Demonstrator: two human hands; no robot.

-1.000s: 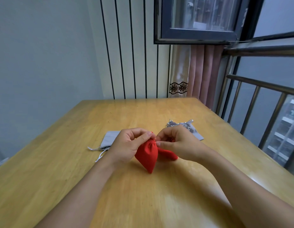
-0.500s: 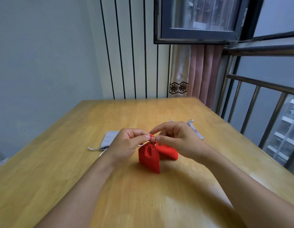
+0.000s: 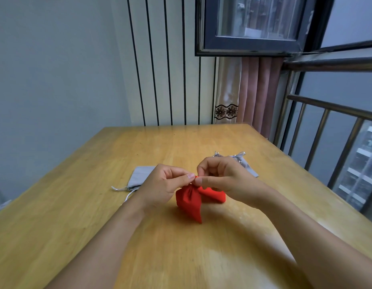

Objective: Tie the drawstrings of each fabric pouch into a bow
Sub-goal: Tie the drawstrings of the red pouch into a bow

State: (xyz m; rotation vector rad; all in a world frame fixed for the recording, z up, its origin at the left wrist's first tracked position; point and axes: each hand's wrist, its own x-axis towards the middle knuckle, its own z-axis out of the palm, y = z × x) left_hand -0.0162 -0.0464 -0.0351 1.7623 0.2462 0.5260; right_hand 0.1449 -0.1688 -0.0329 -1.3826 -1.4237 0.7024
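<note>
Pinching red drawstrings [image 3: 195, 177] with both left hand [image 3: 162, 185] and right hand [image 3: 221, 177], just above the gathered neck of the near red pouch [image 3: 189, 202], mid-table. Bow probably unfinished. Far right, grey pouch [image 3: 246, 165] seemingly tied; far left, grey pouch [image 3: 139, 177] untied, strings loose.

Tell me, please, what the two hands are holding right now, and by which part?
Both the left hand and the right hand pinch the red pouch at its gathered top, where the drawstrings are; the strings themselves are too small to make out.
</note>
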